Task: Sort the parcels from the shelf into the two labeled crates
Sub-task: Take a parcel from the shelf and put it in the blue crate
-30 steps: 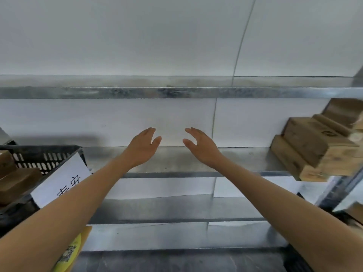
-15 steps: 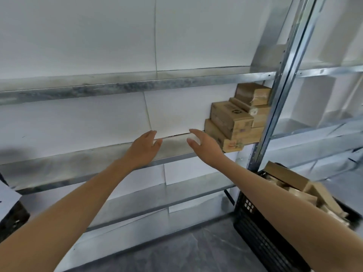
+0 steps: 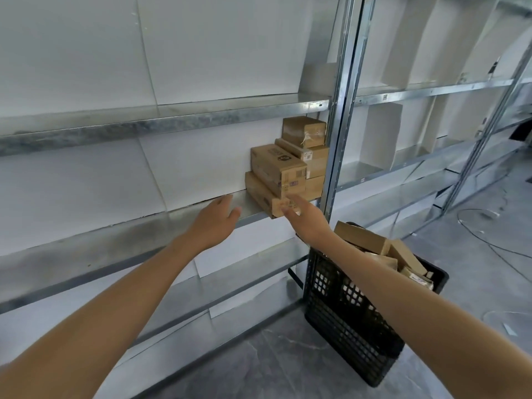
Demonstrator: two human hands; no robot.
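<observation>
lying just beyond right hand (image 3: 305, 221), parcels (image 3: 277, 174)

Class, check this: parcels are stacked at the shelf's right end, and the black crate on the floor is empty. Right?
One error: the black crate is not empty; the head view shows cardboard parcels piled in it. The shelf stack is as stated.

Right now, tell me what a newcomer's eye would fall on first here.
A stack of brown cardboard parcels sits at the right end of the galvanised metal shelf. The person's open right grip reaches toward its lowest box, with the open left grip hovering beside it over the shelf. Below right, a black plastic lattice crate on the floor brims with loose cardboard boxes.
</observation>
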